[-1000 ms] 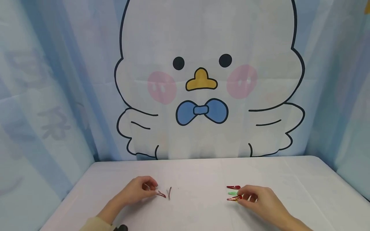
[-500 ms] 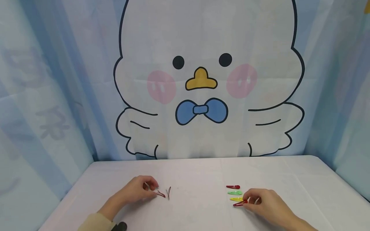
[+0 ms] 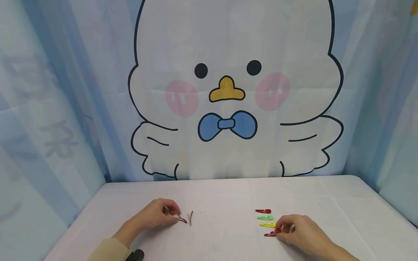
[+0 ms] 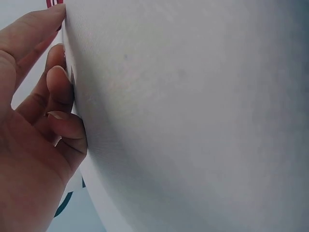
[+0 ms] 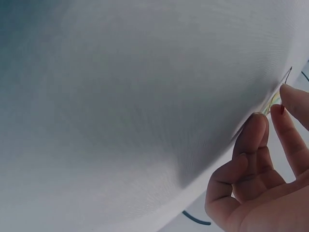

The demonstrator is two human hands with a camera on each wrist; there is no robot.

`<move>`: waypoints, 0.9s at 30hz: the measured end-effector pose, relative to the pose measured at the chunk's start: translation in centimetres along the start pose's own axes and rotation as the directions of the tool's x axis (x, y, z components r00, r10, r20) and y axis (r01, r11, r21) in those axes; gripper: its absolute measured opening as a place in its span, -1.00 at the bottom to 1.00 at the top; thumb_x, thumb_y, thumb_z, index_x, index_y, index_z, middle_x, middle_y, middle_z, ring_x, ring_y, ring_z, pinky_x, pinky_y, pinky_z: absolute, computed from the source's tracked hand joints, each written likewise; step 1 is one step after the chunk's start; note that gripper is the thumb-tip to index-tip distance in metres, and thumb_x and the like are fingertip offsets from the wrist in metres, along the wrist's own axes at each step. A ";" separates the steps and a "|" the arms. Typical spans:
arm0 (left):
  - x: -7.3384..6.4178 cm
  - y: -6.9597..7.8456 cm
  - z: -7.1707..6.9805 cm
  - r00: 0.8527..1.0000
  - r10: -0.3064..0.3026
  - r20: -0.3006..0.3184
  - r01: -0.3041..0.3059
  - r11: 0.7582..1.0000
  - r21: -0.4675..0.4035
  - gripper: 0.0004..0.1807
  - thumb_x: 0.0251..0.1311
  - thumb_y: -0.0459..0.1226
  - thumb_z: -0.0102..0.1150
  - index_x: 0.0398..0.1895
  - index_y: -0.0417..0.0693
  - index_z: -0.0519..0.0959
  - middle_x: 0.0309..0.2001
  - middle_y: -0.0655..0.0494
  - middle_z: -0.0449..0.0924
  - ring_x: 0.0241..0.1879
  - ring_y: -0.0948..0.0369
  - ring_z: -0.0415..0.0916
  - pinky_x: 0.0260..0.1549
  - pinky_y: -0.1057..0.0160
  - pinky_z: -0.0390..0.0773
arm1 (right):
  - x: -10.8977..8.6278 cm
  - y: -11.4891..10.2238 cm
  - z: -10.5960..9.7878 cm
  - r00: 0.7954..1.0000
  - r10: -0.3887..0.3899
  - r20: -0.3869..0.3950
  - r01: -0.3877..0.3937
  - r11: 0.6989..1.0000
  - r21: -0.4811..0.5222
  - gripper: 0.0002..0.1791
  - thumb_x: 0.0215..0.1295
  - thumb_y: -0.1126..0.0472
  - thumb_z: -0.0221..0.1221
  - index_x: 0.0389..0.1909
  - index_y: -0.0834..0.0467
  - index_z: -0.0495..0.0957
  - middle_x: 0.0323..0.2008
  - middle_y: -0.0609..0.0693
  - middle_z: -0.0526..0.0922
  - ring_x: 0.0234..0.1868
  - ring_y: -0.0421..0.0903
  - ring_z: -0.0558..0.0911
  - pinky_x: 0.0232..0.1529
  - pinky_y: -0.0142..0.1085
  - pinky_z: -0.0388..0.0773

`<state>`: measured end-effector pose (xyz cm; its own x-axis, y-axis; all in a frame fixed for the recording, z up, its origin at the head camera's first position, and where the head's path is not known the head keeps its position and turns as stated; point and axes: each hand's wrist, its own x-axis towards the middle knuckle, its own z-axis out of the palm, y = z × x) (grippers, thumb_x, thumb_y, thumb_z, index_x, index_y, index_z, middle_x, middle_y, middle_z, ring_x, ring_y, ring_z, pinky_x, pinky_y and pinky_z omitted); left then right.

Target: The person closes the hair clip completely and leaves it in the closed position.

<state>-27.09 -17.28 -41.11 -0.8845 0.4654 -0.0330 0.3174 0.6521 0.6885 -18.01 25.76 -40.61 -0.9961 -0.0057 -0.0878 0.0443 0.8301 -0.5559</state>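
My right hand [image 3: 302,232] pinches a dark red snap hair clip [image 3: 270,234] low over the white table, just in front of a row of clips. In the row lie a yellow clip [image 3: 267,225], a light green clip [image 3: 265,218] and a red clip [image 3: 263,211], roughly parallel. My left hand [image 3: 155,214] holds a sprung-open reddish clip [image 3: 182,220] at its thumb and index fingertips; a red bit [image 4: 55,3] shows past the thumb in the left wrist view. Beside it lies another sprung-open clip [image 3: 191,218].
A white cloth covers the table [image 3: 222,203], which reaches back to a curtain [image 3: 228,156] printed with a cartoon bird. Pale blue curtains stand along both sides. A dark rounded object [image 3: 137,255] sits by the left sleeve [image 3: 111,250].
My right hand has moved toward the front with the dark red clip, which now lies nearer than the yellow one. The yellow and green clips show more fully. The left index finger has lowered slightly.
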 end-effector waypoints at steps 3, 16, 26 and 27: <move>0.1 0.1 0.0 1.000 0.003 0.006 -0.003 1.000 0.001 -0.85 0.11 -0.33 0.46 -0.30 0.05 0.68 -0.36 0.19 0.52 -0.35 0.15 0.43 -0.36 0.26 0.44 | 0.0 0.1 0.1 1.000 0.013 0.012 -0.013 1.000 -0.008 -0.80 0.06 0.24 0.49 -0.32 0.00 0.68 -0.49 -0.10 0.48 -0.43 -0.12 0.42 -0.39 -0.26 0.35; -0.4 0.3 -0.1 1.000 0.011 -0.017 -0.011 1.000 -0.005 -0.86 0.10 -0.32 0.45 -0.39 -0.02 0.62 -0.41 0.20 0.52 -0.41 0.17 0.40 -0.40 0.26 0.38 | 0.0 0.1 -0.2 1.000 0.014 -0.004 -0.014 1.000 -0.011 -0.84 0.16 0.18 0.44 -0.26 0.03 0.69 -0.50 -0.09 0.48 -0.45 -0.12 0.42 -0.45 -0.31 0.37; -0.7 0.2 -0.1 0.998 -0.026 -0.054 0.022 0.997 -0.076 -0.86 0.13 -0.32 0.44 -0.34 -0.04 0.61 -0.37 0.15 0.53 -0.39 0.15 0.41 -0.45 0.28 0.43 | -0.2 0.0 -0.6 1.000 -0.010 -0.028 0.010 1.000 0.008 -0.85 0.18 0.19 0.42 -0.25 0.04 0.69 -0.48 -0.12 0.50 -0.46 -0.12 0.43 -0.45 -0.33 0.39; -0.8 0.2 -0.2 0.998 -0.029 -0.062 0.024 0.996 -0.082 -0.86 0.13 -0.32 0.44 -0.34 -0.04 0.61 -0.37 0.15 0.54 -0.39 0.15 0.41 -0.46 0.27 0.43 | -0.2 0.0 -0.7 0.999 -0.024 -0.036 0.024 1.000 0.007 -0.85 0.17 0.19 0.42 -0.24 0.04 0.69 -0.48 -0.12 0.50 -0.46 -0.12 0.43 -0.45 -0.33 0.39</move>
<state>-26.35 -17.61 -40.79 -0.9130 0.4079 -0.0080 0.2668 0.6117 0.7447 -17.84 26.18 -39.98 -0.9990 -0.0057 -0.0446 0.0205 0.8256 -0.5640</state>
